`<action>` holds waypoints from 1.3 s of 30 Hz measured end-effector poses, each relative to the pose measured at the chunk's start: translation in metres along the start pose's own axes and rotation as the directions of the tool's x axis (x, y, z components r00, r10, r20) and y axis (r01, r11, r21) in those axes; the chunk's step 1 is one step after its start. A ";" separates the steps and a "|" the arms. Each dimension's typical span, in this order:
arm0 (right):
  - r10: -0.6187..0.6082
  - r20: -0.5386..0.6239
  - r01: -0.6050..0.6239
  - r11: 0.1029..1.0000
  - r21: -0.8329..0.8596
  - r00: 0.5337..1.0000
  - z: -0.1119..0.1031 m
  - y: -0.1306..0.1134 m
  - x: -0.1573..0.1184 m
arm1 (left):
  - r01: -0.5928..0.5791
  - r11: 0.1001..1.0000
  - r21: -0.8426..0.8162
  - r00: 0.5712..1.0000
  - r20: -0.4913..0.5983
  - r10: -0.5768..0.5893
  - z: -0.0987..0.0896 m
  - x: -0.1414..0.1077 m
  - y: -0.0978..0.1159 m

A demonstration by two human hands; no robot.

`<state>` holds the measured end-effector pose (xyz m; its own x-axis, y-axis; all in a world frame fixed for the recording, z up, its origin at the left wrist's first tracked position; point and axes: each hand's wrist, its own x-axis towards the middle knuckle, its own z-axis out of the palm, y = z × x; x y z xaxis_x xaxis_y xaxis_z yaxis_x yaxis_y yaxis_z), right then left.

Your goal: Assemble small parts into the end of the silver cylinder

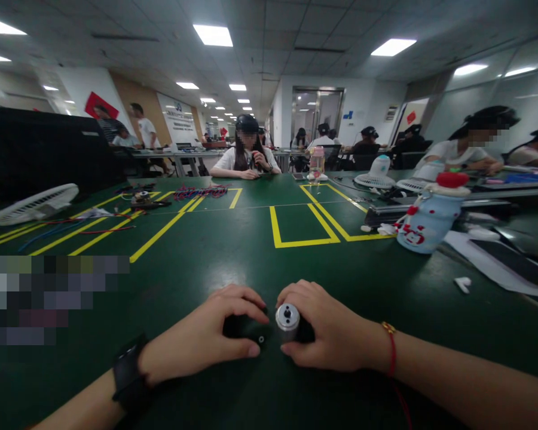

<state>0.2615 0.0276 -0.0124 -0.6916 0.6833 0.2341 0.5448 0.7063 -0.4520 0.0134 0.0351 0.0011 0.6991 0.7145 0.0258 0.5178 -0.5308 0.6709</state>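
Note:
My right hand (320,325) is wrapped round a silver cylindrical motor (287,318), which stands upright at the table top. Its top face shows a dark centre and two small holes. To the left, my left hand (226,328) is open, thumb and fingers curved apart and not touching the motor. Between its thumb tip and the motor lies a tiny dark part with a pale ring (260,339), too small to name. Shadow under the left palm hides whatever may be there.
The green table (206,257) bears yellow tape outlines (307,243). A blue bottle with a red lid (430,218) stands at right, near a white earbud-like piece (462,283). Bundled wires (201,192) and a white fan (33,204) lie at left. A person (246,149) sits opposite.

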 end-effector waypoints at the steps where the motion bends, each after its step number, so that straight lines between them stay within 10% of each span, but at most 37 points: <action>1: 0.004 0.001 -0.004 1.000 0.000 1.000 0.000 0.000 0.000 | 0.003 1.000 0.013 1.000 -0.007 -0.003 0.002 0.000 -0.001; 10: 0.000 -0.004 0.000 1.000 -0.022 1.000 -0.001 -0.002 0.000 | -0.084 0.984 -0.158 0.978 -0.200 0.052 -0.002 0.020 0.029; 28: -0.021 0.014 0.022 0.999 -0.045 1.000 0.000 0.001 0.001 | -0.081 0.973 -0.216 0.992 -0.111 0.058 0.001 0.019 0.037; 33: -0.012 0.048 0.011 0.999 0.032 0.999 -0.007 0.000 0.000 | 0.095 0.928 -0.360 0.980 -0.129 -0.151 -0.002 0.013 0.011; 39: -0.022 0.069 0.016 0.996 0.088 0.997 -0.011 0.001 -0.002 | 0.261 0.825 -0.500 0.844 -0.296 -0.447 -0.018 0.010 -0.029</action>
<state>0.2684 0.0292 -0.0034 -0.7346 0.6529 0.1844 0.4898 0.6985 -0.5217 -0.0034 0.0661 -0.0050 0.2127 0.9754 -0.0584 0.3634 -0.0235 0.9313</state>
